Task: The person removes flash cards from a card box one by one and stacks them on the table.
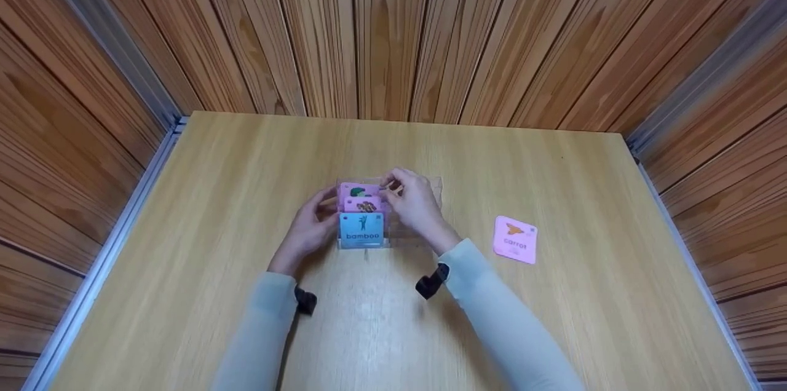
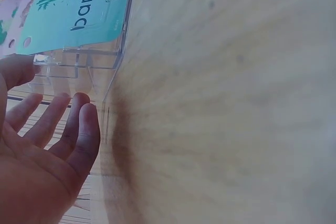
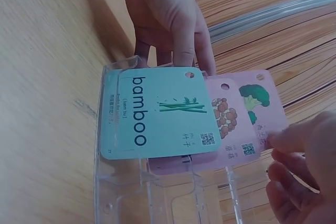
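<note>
A clear plastic tiered card holder [image 3: 123,184] holds a blue bamboo card [image 3: 157,124] at the front. Behind it stands a pink card with brown mushrooms [image 3: 226,121], and at the back a pink broccoli card [image 3: 255,98]. My right hand [image 1: 417,203] pinches the edge of the broccoli card between thumb and fingers. On the holder's left side, my left hand [image 1: 312,228] rests with its fingers extended and its thumb close to the bamboo card, as the left wrist view shows.
A pink carrot card [image 1: 515,240] lies face up on the wooden table [image 1: 590,317], right of the holder. The holder's right-hand slots show no cards. Wood-panelled walls [image 1: 393,34] enclose the table at the back and both sides.
</note>
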The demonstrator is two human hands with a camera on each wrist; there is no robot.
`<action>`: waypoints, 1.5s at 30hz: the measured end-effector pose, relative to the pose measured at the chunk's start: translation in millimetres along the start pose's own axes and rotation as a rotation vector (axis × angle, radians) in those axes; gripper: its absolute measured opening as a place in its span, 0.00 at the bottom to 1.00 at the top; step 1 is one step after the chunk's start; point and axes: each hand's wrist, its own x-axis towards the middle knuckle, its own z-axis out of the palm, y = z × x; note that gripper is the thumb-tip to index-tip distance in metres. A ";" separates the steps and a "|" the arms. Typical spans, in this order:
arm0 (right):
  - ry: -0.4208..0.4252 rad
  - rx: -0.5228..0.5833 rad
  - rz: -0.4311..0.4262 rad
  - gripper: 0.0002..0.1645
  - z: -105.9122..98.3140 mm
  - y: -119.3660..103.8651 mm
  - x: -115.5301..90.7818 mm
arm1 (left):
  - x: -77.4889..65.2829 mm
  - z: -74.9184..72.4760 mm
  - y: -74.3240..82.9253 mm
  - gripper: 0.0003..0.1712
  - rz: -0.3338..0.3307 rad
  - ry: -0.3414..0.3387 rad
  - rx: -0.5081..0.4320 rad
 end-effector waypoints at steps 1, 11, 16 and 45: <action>0.005 0.009 0.000 0.06 0.3 0.7 -0.1 | -0.3 0.2 0.0 0.32 0.002 -0.001 -0.002; 0.052 0.105 0.016 0.06 -5.8 2.3 -1.2 | -1.1 -1.3 -0.3 0.32 0.056 -0.013 0.007; 0.085 0.186 -0.010 0.06 -12.6 -0.5 -2.2 | -2.0 -2.6 -0.4 0.33 0.044 -0.020 -0.005; 0.202 0.175 0.111 0.08 -93.5 49.4 -31.4 | -0.1 -0.6 -0.7 0.32 -0.017 -0.012 -0.021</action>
